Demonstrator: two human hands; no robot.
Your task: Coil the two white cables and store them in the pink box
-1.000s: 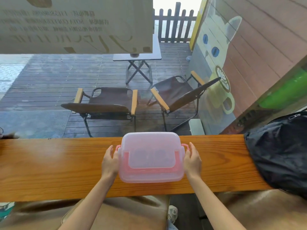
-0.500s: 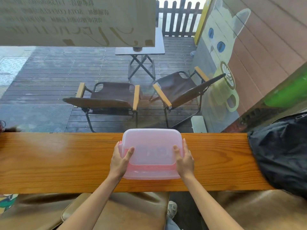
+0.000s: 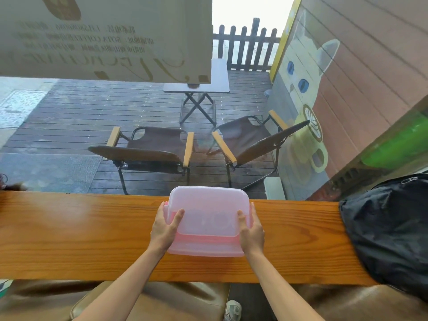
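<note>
The pink box [image 3: 207,218], translucent with its lid on, rests in the middle of the wooden counter [image 3: 81,232]. My left hand [image 3: 165,228] grips its left side, thumb lying on the lid. My right hand [image 3: 251,230] holds the right side the same way. Dim dark shapes show through the lid; I cannot tell what they are. No white cable lies in view outside the box.
A black bag [image 3: 389,228] covers the counter's right end. Brown leather seats [image 3: 162,302] sit below the counter's near edge. Beyond the glass stand two folding chairs [image 3: 148,151] and a small table [image 3: 199,86] on a deck.
Both hands slid from the box's side clips up onto the lid's edges, thumbs now on top. The box sits slightly tilted and a little nearer the counter's front edge.
</note>
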